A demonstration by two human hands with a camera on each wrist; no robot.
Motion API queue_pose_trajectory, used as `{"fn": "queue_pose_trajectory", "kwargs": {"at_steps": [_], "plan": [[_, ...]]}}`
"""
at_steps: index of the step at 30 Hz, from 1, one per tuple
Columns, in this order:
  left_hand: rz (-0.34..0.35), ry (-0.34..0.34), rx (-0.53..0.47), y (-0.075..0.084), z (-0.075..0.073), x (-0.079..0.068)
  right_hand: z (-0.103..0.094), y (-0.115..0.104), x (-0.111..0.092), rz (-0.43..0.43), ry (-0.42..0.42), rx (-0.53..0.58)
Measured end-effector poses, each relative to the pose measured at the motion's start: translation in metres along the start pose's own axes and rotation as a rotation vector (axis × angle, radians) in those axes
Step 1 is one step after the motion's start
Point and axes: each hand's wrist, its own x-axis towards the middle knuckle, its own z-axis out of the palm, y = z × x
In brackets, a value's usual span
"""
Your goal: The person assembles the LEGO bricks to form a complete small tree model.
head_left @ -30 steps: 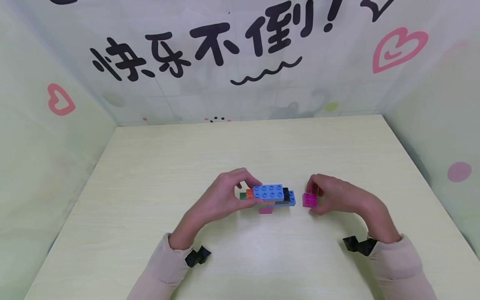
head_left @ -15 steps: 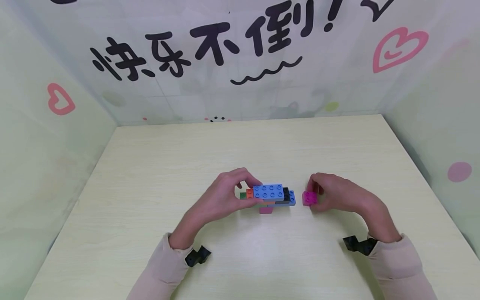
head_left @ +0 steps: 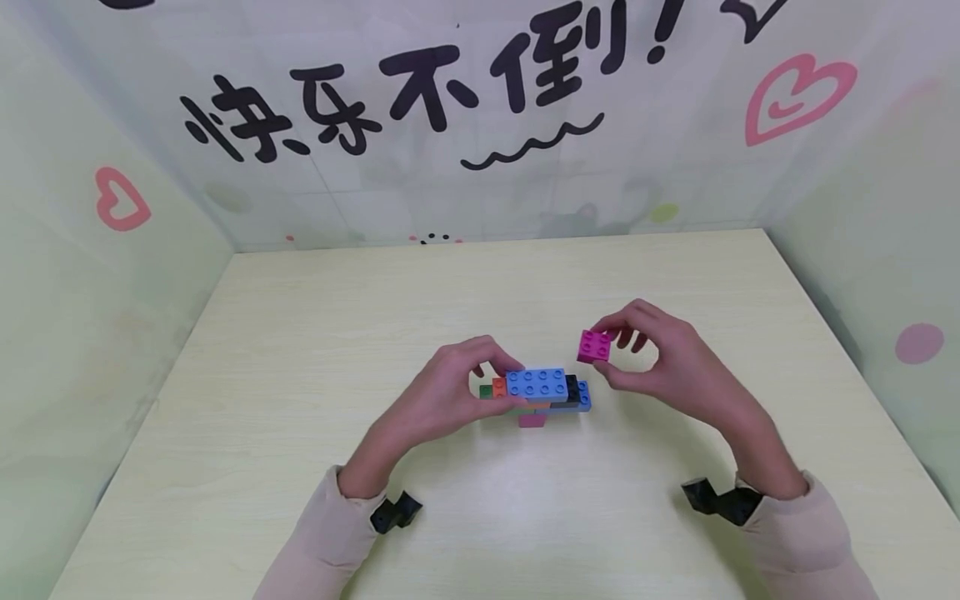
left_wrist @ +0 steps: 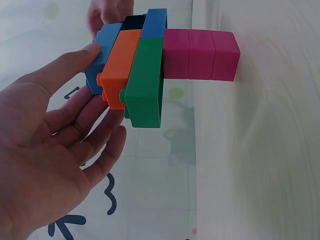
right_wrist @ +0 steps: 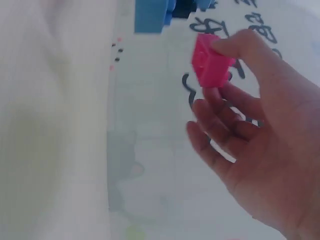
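Note:
A structure of toy building bricks stands on the table in front of me. Its top layer is a blue brick (head_left: 536,384), which my left hand (head_left: 453,390) pinches between thumb and fingers. Under that lie an orange brick (left_wrist: 120,67) and a black brick (head_left: 572,390), then a green brick (left_wrist: 145,82) and another blue brick (left_wrist: 154,25). A column of pink bricks (left_wrist: 201,54) props it up from below. To the right and slightly behind, my right hand (head_left: 675,358) pinches a loose pink brick (head_left: 593,346), raised off the table and apart from the structure.
The pale wooden table (head_left: 337,317) spreads out around the structure. Behind it rises a white backdrop (head_left: 375,200) with black lettering and pink hearts. Pale side panels (head_left: 75,317) flank the table. A black wrist camera (head_left: 395,512) sits on the left sleeve, another on the right.
My right hand has lifted the pink brick and carried it left and away from me, towards the structure's far right corner. The left hand and the structure have stayed put.

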Motion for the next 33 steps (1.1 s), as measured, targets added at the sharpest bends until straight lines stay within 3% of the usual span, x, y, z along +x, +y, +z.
{"fn": "queue_pose_trajectory", "kwargs": {"at_steps": [7, 14, 26, 33], "plan": [[0.013, -0.001, -0.013, 0.000, -0.001, -0.001, 0.010, -0.038, 0.009, -0.073, 0.046, 0.200], [0.044, 0.012, -0.011, -0.001, -0.001, -0.001, 0.014, -0.069, 0.015, -0.087, 0.008, 0.268], [0.052, 0.030, -0.007, -0.002, 0.000, -0.001, 0.019, -0.072, 0.016, -0.128, 0.001, 0.287], [0.035, 0.021, 0.012, 0.000, 0.000, -0.002, 0.020, -0.073, 0.016, -0.102, -0.007, 0.283]]}}
